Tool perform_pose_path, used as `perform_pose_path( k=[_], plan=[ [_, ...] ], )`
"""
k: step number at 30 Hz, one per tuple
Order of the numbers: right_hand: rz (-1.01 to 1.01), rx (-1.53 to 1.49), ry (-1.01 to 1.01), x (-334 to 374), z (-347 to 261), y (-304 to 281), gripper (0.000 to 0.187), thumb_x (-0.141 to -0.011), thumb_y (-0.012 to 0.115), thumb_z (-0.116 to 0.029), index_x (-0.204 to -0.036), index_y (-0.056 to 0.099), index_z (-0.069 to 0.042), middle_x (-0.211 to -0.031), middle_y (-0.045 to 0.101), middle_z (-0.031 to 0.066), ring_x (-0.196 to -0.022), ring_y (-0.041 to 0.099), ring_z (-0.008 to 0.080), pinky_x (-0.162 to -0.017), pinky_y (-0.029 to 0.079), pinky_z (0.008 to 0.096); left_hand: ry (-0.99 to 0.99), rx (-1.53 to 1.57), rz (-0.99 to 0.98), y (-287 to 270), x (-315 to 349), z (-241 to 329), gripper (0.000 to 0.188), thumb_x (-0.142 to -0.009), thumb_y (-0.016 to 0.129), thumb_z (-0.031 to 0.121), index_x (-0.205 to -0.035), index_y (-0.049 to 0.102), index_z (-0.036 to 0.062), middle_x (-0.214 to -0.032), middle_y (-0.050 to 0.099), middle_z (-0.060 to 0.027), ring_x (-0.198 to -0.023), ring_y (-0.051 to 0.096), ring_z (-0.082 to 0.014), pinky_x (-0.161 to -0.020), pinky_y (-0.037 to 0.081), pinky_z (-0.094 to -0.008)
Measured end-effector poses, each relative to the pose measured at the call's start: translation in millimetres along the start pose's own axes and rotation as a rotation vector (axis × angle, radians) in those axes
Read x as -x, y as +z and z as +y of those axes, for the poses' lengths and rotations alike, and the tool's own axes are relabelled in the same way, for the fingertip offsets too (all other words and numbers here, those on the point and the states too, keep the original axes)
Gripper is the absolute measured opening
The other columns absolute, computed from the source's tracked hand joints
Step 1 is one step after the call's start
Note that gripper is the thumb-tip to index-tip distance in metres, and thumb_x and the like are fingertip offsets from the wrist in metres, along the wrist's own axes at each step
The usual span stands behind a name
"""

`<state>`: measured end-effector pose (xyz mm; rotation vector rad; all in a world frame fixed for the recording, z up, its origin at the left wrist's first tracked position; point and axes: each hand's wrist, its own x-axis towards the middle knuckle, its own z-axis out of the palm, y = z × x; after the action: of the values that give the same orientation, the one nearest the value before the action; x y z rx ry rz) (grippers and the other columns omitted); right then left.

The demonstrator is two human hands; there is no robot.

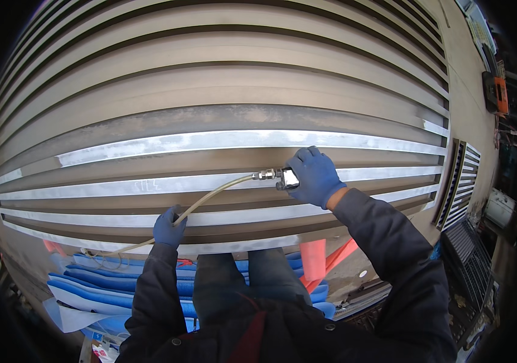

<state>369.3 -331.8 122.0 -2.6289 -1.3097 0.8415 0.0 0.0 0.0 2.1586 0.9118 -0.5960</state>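
Note:
My right hand (314, 176), in a blue glove, is closed over a silver air tool (289, 179). Its working end is hidden under the glove, so its exact kind does not show. The tool is over the bright slats of a large slatted metal panel (240, 140). A pale air hose (216, 192) runs from the tool's metal coupling (264, 175) down to the left. My left hand (168, 228), also gloved in blue, is wrapped round that hose near the panel's front edge. Several near slats look bare and shiny; farther ones are dull beige-brown.
Blue padded sheets (98, 281) lie around my legs at the panel's near side. Red-orange strips (313, 261) hang beside my right leg. Off to the right are a smaller slatted grille (459, 184), a dark grated crate (471, 251) and an orange-and-black object (496, 94).

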Motion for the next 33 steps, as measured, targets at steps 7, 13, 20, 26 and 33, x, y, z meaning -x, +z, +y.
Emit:
perform_pose_path(
  k=[7, 13, 20, 26, 33],
  plan=[
    [0.531, -0.081, 0.142, -58, 33, -11, 0.053, -0.076, 0.097, -0.038, -0.120, 0.073, -0.021, -0.120, 0.066, 0.0075, -0.113, 0.067, 0.0335, -0.091, 0.061, 0.0472, 0.119, 0.446, 0.304, -102, -18, 116, 0.031, -0.103, 0.083, 0.017, -0.132, 0.079, 0.0067, -0.090, 0.078, -0.0006, -0.079, 0.068, -0.0080, -0.073, 0.057, -0.0266],
    [0.651, -0.114, 0.310, -136, 55, -6, 0.052, -0.078, 0.096, -0.043, -0.121, 0.076, -0.022, -0.123, 0.066, 0.0077, -0.118, 0.066, 0.0336, -0.093, 0.060, 0.0490, 0.219, 0.162, 0.520, -135, -74, 170, 0.035, -0.104, 0.081, 0.017, -0.138, 0.078, 0.0085, -0.109, 0.080, -0.0107, -0.090, 0.074, -0.0158, -0.079, 0.060, -0.0331],
    [0.540, -0.007, 0.365, -178, 41, 9, 0.055, -0.076, 0.096, -0.041, -0.123, 0.075, -0.021, -0.125, 0.065, 0.0090, -0.118, 0.064, 0.0334, -0.096, 0.053, 0.0514, 0.524, -0.226, 0.786, -84, -74, 147, 0.050, -0.099, 0.073, 0.007, -0.148, 0.070, 0.0074, -0.144, 0.072, -0.0171, -0.135, 0.065, -0.0399, -0.117, 0.049, -0.0517],
    [0.480, 0.021, 0.365, -185, 39, 8, 0.059, -0.079, 0.095, -0.041, -0.128, 0.071, -0.018, -0.126, 0.063, 0.0111, -0.119, 0.062, 0.0337, -0.095, 0.051, 0.0523, 0.559, -0.282, 0.455, -12, -82, 108, 0.050, -0.102, 0.072, 0.016, -0.151, 0.067, 0.0086, -0.157, 0.064, -0.0201, -0.144, 0.058, -0.0416, -0.124, 0.043, -0.0551],
    [0.352, 0.085, 0.401, -186, 41, 5, 0.060, -0.080, 0.095, -0.043, -0.129, 0.070, -0.017, -0.127, 0.063, 0.0112, -0.119, 0.062, 0.0332, -0.091, 0.052, 0.0518, 0.255, -0.327, 0.756, -1, -138, 39, 0.057, -0.113, 0.063, 0.030, -0.163, 0.054, 0.0042, -0.166, 0.055, -0.0240, -0.154, 0.050, -0.0423, -0.128, 0.039, -0.0541]
  ],
)
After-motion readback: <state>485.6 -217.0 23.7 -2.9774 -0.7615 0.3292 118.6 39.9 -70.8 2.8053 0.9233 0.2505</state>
